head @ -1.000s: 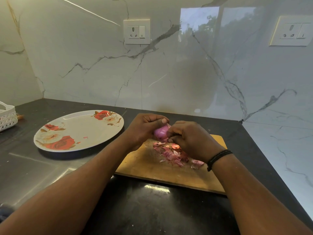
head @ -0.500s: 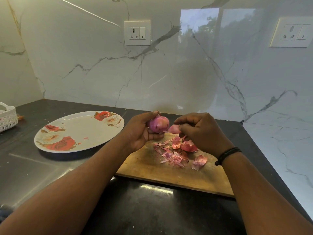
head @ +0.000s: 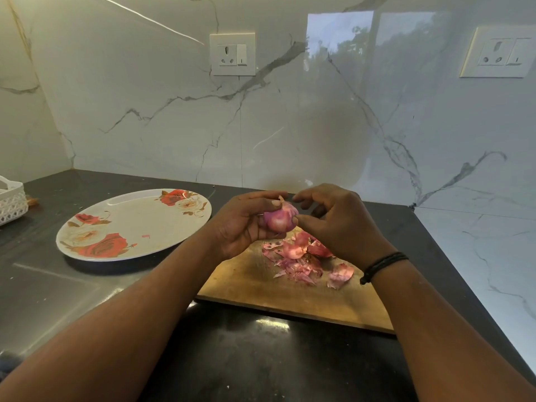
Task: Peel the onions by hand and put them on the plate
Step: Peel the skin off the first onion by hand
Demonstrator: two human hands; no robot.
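From the head view, the left hand [head: 240, 224] curls round the onion [head: 280, 217], thumb on top and fingers beneath, so the pink bulb sits at the tip of that grip, held in the air above the far end of the cutting board [head: 261, 282]. The right hand [head: 336, 224] meets it from the other side, its grip half closed, thumb tip touching the onion's right flank and forefinger near its top. Loose peels [head: 301, 262] lie on the board just below both grips. The plate [head: 136, 219] rests on the worktop [head: 246, 358], well left of the left hand.
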